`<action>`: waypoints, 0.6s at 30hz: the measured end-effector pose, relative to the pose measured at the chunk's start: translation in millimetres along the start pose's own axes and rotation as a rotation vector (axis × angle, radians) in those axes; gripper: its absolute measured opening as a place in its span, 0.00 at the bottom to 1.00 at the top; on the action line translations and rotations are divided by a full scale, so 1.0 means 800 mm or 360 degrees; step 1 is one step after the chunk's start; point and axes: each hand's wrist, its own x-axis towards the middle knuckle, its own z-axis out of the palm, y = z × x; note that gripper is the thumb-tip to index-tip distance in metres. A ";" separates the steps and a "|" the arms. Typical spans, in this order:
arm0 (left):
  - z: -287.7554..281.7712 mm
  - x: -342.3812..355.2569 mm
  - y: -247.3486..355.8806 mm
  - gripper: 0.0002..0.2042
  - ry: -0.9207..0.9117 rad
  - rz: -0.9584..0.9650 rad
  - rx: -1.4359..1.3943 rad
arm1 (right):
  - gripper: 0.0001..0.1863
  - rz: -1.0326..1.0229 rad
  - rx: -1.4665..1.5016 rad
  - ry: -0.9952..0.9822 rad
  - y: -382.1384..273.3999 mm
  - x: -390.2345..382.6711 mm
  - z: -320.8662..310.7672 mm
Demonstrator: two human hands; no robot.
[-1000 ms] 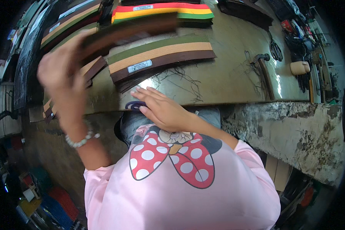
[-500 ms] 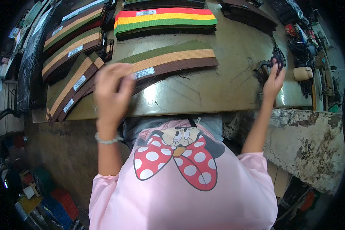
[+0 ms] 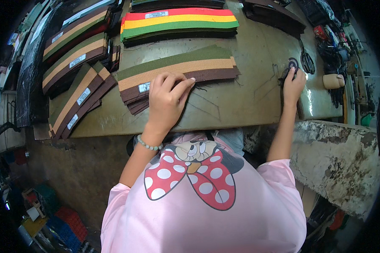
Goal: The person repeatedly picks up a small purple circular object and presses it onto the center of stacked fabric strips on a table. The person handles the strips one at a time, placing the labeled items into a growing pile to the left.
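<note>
A fanned stack of green, tan and brown striped webbing strips [image 3: 177, 65] with white labels lies in front of me on the table. My left hand [image 3: 166, 99] rests at its near edge, fingers curled and thumb and forefinger closed together on the brown border of the top strip. Loose dark threads stick out beside the fingertips. Off to the right, my right hand [image 3: 294, 86] is closed around a small dark tool with a ring-like handle [image 3: 292, 63]; its lower part is hidden by the fingers. Black looped cord [image 3: 307, 61] lies just beyond that hand.
More striped strips [image 3: 78, 97] lie in piles at the left. A red, yellow and green stack [image 3: 179, 19] is at the back. Dark strips [image 3: 274, 17] sit at the far right, and a tan roll [image 3: 333, 81] stands by the table's right edge.
My left hand has moved right and come down onto the near edge of the middle stack. My right hand has shifted slightly left with the dark tool, away from the black cord.
</note>
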 end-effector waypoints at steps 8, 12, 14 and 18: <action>0.002 -0.007 0.011 0.06 0.0062 -0.0074 -0.0030 | 0.11 -0.0601 0.1679 -0.0808 -0.201 -0.098 -0.043; -0.001 -0.009 0.014 0.05 0.0010 -0.0145 -0.0099 | 0.10 -0.0819 0.1649 -0.0749 -0.215 -0.107 -0.039; -0.001 -0.009 0.013 0.06 -0.0009 -0.0146 -0.0082 | 0.10 -0.0989 0.1539 -0.0685 -0.211 -0.106 -0.039; 0.001 -0.011 0.012 0.06 -0.0015 -0.0152 -0.0088 | 0.10 -0.1034 0.1436 -0.0691 -0.210 -0.109 -0.036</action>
